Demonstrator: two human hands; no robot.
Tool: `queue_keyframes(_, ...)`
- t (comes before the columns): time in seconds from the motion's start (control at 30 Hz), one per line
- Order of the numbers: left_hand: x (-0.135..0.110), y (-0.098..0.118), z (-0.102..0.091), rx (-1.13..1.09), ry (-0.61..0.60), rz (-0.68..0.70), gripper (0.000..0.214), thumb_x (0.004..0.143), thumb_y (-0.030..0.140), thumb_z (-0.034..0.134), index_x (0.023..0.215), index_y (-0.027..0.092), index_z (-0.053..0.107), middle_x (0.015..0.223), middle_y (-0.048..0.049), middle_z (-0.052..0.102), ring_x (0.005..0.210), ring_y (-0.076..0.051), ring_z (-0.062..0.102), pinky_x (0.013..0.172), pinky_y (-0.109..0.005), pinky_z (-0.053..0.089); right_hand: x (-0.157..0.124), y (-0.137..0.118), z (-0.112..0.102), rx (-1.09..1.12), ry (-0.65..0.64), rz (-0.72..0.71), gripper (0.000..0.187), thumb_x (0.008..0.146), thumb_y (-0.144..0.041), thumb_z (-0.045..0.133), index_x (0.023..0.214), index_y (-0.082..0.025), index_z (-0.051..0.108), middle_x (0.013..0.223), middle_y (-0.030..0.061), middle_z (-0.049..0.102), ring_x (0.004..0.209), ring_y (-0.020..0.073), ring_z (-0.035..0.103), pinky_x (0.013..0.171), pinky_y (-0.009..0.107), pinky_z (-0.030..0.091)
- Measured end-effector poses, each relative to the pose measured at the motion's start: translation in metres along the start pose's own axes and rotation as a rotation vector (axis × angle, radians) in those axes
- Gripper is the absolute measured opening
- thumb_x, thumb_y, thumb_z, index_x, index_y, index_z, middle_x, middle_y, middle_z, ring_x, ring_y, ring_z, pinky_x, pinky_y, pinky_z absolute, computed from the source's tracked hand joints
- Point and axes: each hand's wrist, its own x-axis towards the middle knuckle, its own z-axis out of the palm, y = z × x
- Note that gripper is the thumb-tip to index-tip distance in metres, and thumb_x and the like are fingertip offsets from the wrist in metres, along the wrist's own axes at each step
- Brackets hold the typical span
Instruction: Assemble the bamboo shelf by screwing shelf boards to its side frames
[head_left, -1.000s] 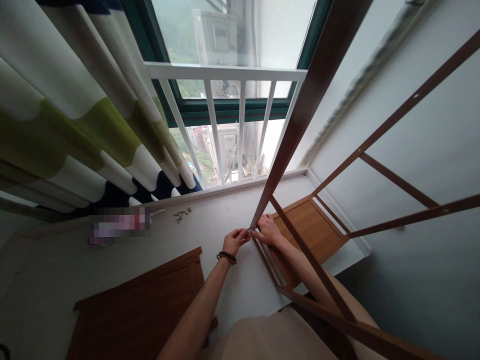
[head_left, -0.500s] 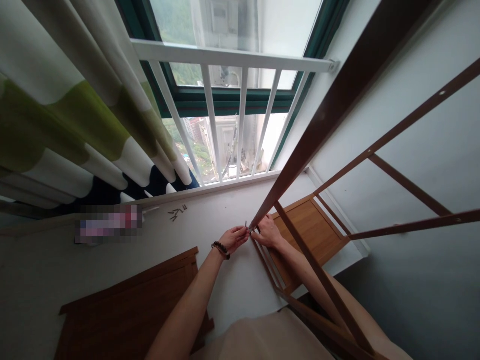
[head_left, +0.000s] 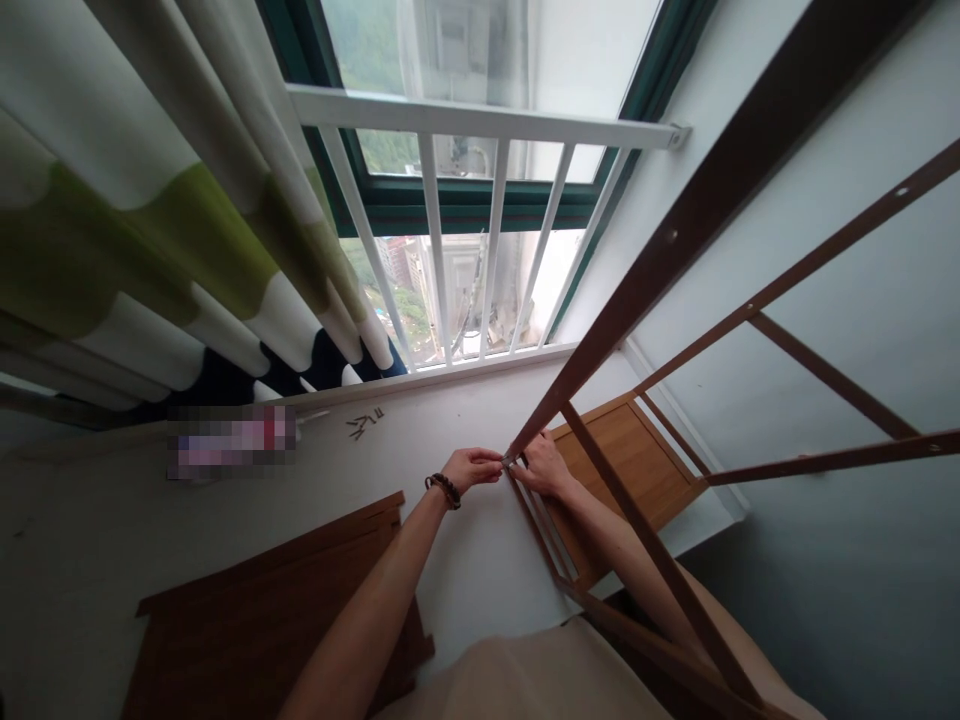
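A brown wooden frame (head_left: 600,340) with long posts and crossbars leans up from the white ledge. At the post's lower end, my left hand (head_left: 472,467), wearing a dark bead bracelet (head_left: 444,490), has thumb and fingers pinched together. Whatever is between those fingertips is too small to make out. A small metallic fitting (head_left: 508,461) shows at the corner beside them. Around the other side of that corner, my right hand (head_left: 545,465) grips the wooden frame, its fingertips partly hidden behind the post. A wooden panel (head_left: 634,440) lies in the frame's lower part, under my right forearm.
Several small screws or pins (head_left: 365,422) lie on the white ledge (head_left: 465,560). To their left is a blurred pink packet (head_left: 232,443). Another dark wooden panel (head_left: 277,610) lies at lower left. Beyond are a curtain (head_left: 225,230) and a white railing (head_left: 480,118) before the window.
A thin dark piece that stuck up above my left fingertips no longer shows. My left fingers have straightened a little at the corner. The view has shifted slightly; my right hand stays on the frame.
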Motion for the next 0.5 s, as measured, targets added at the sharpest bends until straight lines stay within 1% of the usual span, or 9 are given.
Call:
queue_keyframes(0.07, -0.003, -0.003, 0.003, -0.075, 0.025, -0.014, 0.028, 0.053, 0.016, 0.079, 0.077, 0.009, 0.066, 0.070, -0.0068, 0.068, 0.064, -0.013, 0.063, 0.072, -0.027, 0.053, 0.000, 0.000, 0.001, -0.011, 0.007, 0.006, 0.017, 0.077, -0.033, 0.048, 0.076, -0.017, 0.054, 0.078, 0.0024, 0.055, 0.080, 0.0167, 0.046, 0.081, 0.031, 0.026)
queue_keyframes(0.2, -0.008, -0.009, 0.011, -0.177, 0.064, -0.012, 0.018, 0.066, 0.024, 0.072, 0.078, 0.011, 0.066, 0.075, -0.0066, 0.069, 0.066, -0.011, 0.063, 0.069, -0.024, 0.053, -0.002, 0.000, 0.002, -0.012, 0.020, 0.013, 0.017, 0.077, -0.034, 0.048, 0.076, -0.017, 0.053, 0.077, 0.0021, 0.055, 0.079, 0.0160, 0.045, 0.081, 0.030, 0.026)
queue_keyframes(0.4, -0.008, -0.014, 0.025, -0.250, 0.182, -0.001, 0.018, 0.061, 0.013, 0.074, 0.076, 0.010, 0.065, 0.073, -0.0070, 0.068, 0.063, -0.010, 0.062, 0.068, -0.022, 0.053, -0.003, 0.002, 0.004, -0.004, 0.008, -0.007, 0.018, 0.077, -0.034, 0.049, 0.077, -0.017, 0.054, 0.077, 0.0019, 0.055, 0.078, 0.0157, 0.045, 0.080, 0.031, 0.027)
queue_keyframes(0.5, -0.006, -0.016, 0.024, -0.267, 0.181, -0.005, 0.018, 0.060, 0.011, 0.075, 0.075, 0.009, 0.065, 0.072, -0.0072, 0.068, 0.063, -0.010, 0.062, 0.067, -0.021, 0.053, -0.002, 0.006, 0.002, 0.012, -0.044, -0.022, 0.019, 0.077, -0.036, 0.050, 0.078, -0.017, 0.054, 0.077, 0.0014, 0.054, 0.078, 0.0157, 0.045, 0.080, 0.032, 0.028)
